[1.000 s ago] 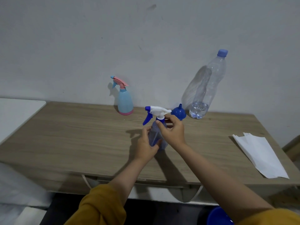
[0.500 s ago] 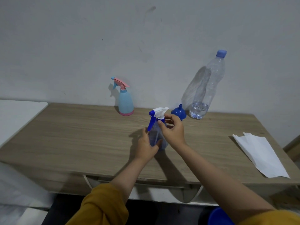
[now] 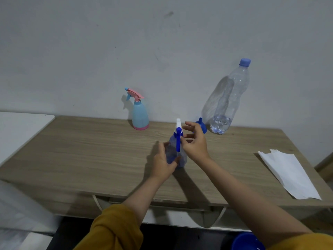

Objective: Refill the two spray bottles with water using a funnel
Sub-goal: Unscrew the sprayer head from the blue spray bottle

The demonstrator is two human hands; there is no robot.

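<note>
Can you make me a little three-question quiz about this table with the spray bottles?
1. True or false: the left hand holds the blue spray bottle around its body.
2. Which thing stands nearest the big water bottle? A) the funnel B) the pink-topped spray bottle C) the white paper
3. Fill in: the water bottle's cap is ____ in colour.

Key
1. True; the right hand is at the bottle's spray head.
2. A; the funnel stands just left of it.
3. Blue.
</note>
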